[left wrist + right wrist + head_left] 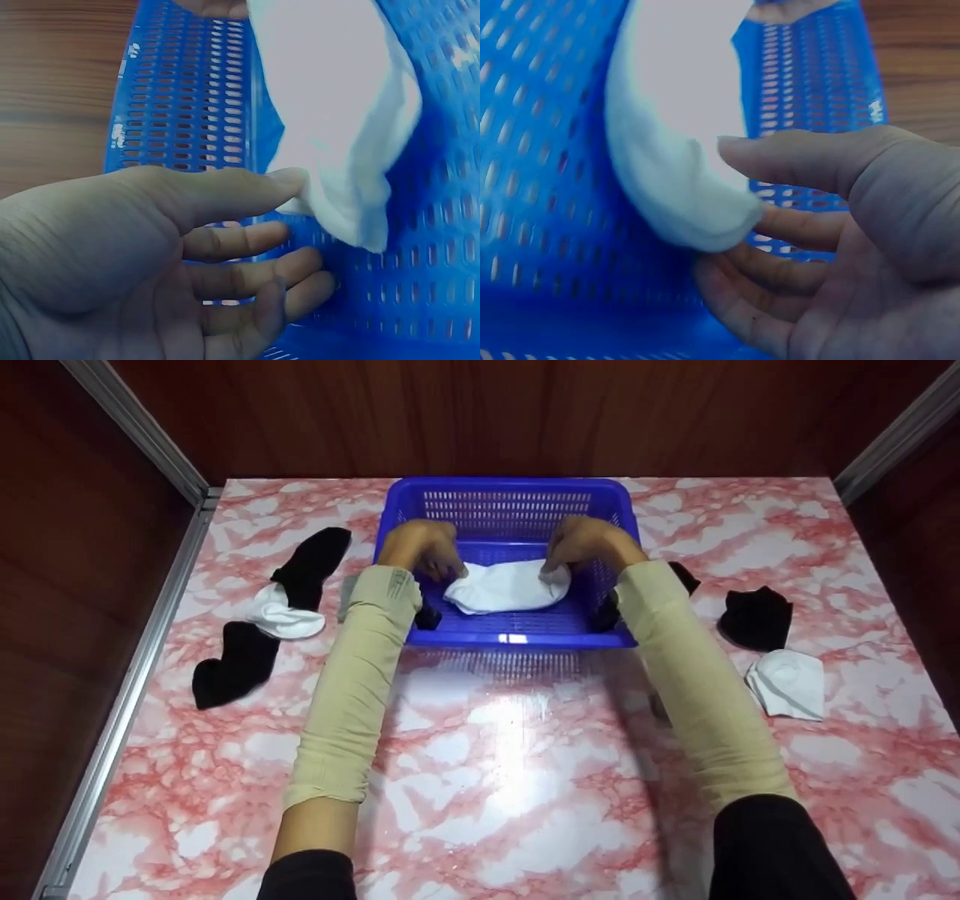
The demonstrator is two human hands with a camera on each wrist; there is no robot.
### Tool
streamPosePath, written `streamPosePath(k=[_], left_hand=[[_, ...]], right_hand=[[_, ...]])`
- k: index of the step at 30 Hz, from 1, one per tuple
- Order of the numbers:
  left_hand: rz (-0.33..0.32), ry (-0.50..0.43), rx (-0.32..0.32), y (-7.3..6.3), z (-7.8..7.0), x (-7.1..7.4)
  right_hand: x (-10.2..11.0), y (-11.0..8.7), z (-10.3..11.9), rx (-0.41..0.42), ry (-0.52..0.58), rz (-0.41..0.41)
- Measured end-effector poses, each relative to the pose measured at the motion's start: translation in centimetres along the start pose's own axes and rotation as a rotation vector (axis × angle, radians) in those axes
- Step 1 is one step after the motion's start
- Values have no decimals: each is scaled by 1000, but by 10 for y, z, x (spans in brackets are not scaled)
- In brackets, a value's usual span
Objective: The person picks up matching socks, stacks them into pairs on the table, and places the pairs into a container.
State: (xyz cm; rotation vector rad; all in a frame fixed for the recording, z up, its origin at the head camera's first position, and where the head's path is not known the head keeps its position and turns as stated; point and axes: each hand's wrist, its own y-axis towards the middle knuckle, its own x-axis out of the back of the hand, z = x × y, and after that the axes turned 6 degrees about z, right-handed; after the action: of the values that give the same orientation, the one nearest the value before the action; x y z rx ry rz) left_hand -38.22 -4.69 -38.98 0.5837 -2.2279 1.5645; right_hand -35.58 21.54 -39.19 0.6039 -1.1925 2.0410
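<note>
From here, the basket (510,483) is glowing deep blue, and the sock inside it (506,587) is showing plain white. Beneath, the table (480,825) is displaying red and pink marbling swirling through white. To the left, two solid-black socks (238,664) are flanking a white sock (281,616). The person is wearing pale beige arm covers (341,701) below black sleeves (309,877). Behind, the wall panel (510,416) is showing dark reddish-brown wood grain, and silvery-grey corner strips (142,431) are edging it.

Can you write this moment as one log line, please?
white sock: over blue plastic basket floor | left hand: holds one end | right hand: holds other end | black socks: on marbled table
</note>
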Motion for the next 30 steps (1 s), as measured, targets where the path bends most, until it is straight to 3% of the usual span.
streamPosePath(k=[3,6,11,15,18,22,30], left_hand=[[-33,-14,-26,-5,-1,2],[-115,-40,-91,-14,-3,6],[-385,66,-220,-39,-2,8],[-583,103,-316,-61,8,6],[-705,58,-369,-77,24,6],[-830,-22,-382,-94,53,4],[-979,-146,-329,-120,107,0]], right_hand=[[5,-4,3,43,2,-4],[12,-14,9,86,-15,-18],[22,-39,23,163,-100,-109],[21,-59,31,222,-143,-209],[20,-71,35,267,-138,-278],[18,-87,34,291,-131,-364],[11,-95,11,278,-159,-495]])
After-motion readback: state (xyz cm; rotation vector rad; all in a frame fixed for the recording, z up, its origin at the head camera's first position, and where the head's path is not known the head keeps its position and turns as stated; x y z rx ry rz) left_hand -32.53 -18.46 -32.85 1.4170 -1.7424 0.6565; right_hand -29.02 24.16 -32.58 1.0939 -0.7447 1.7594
